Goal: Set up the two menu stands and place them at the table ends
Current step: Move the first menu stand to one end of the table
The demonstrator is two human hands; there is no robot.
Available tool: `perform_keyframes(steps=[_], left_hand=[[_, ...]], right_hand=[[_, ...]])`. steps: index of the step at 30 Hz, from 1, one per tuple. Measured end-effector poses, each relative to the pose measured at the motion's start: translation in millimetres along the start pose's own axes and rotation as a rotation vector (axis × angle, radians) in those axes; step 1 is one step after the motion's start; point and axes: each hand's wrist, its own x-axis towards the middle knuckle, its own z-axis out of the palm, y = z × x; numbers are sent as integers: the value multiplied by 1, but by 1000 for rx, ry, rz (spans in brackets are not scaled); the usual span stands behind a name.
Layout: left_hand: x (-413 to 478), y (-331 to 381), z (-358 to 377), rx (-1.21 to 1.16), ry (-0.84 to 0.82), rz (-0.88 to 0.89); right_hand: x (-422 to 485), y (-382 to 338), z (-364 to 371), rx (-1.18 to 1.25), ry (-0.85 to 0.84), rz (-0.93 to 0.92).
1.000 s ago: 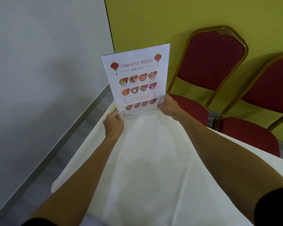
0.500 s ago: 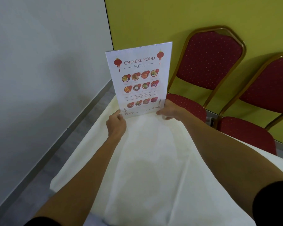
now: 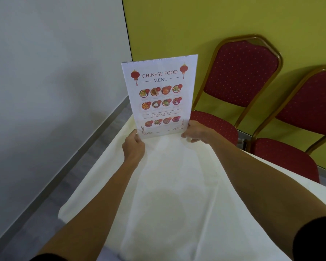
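Nearest the camera, two bare forearms reach forward over the white tablecloth [image 3: 177, 194], which covers the whole table and hangs off its left edge. At their far ends the left hand [image 3: 133, 146] and the right hand [image 3: 197, 131] each pinch a bottom corner of one menu stand [image 3: 159, 97], the left at its lower left corner, the right at its lower right corner. Both hands are closed on the stand, thumbs toward the printed face as far as the view shows.

That menu stand is upright, its long axis vertical, its lower edge at or just above the cloth near the far end of the table; whether it already touches the cloth cannot be told. It sits directly ahead of the hands, between them, with the printed "Chinese Food Menu" side facing the person. Neither hand is clearly nearer; they flank it evenly. My judgement is that what remains here is to settle its base square on the cloth and let go.

Only one menu stand is in sight; the second is not in view. Beyond the table, two red chairs [image 3: 241, 76] with gold frames stand side by side against the yellow wall [image 3: 196, 21], and a grey wall [image 3: 45, 72] runs along the left.
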Motion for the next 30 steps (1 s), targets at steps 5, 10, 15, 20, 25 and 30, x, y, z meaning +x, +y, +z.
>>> perform_keyframes(steps=[5, 10, 15, 20, 25, 30], left_hand=[[-3, -2, 1, -16, 1, -19], [-5, -1, 0, 0, -24, -35], [-6, 2, -3, 10, -25, -42], [-9, 5, -3, 1, -33, -44], [-10, 6, -9, 6, -59, -73], [-16, 5, -13, 41, -69, -122]], right_hand=[[0, -4, 1, -9, -7, 2], [-1, -8, 2, 68, 2, 10], [-4, -11, 6, 77, 23, 8], [-6, -10, 8, 144, 18, 14], [-6, -11, 7, 268, 33, 66], [-11, -10, 10, 357, 100, 119]])
